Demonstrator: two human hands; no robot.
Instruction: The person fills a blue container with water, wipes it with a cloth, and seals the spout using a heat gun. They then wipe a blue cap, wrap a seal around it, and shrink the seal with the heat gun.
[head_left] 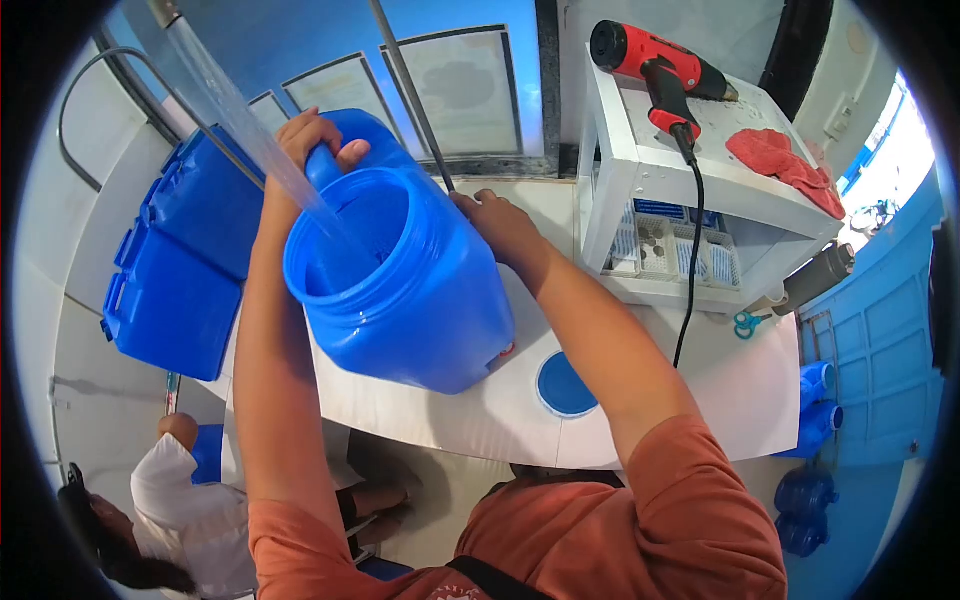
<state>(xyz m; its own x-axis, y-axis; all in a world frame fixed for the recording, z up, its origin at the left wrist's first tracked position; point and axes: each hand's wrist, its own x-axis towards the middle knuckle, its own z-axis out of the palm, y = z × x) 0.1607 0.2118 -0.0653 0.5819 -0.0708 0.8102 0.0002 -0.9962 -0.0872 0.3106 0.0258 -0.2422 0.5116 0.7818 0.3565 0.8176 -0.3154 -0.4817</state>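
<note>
A large blue water jug lies tilted on the white counter, its wide uncapped mouth facing me. My left hand is wrapped round the handle at the jug's far left. A stream of water runs from a nozzle at the upper left into the mouth. Against the jug's right side, near the lower end of a metal rod, my right hand holds with curled fingers; some of its fingertips are hidden. On the counter by my right forearm lies a round blue lid.
Blue jugs stand at the left. On a white shelf unit sit a red-and-black heat gun and red cloth; its black cord hangs to the counter. Teal scissors lie rightward. A person in white is at lower left.
</note>
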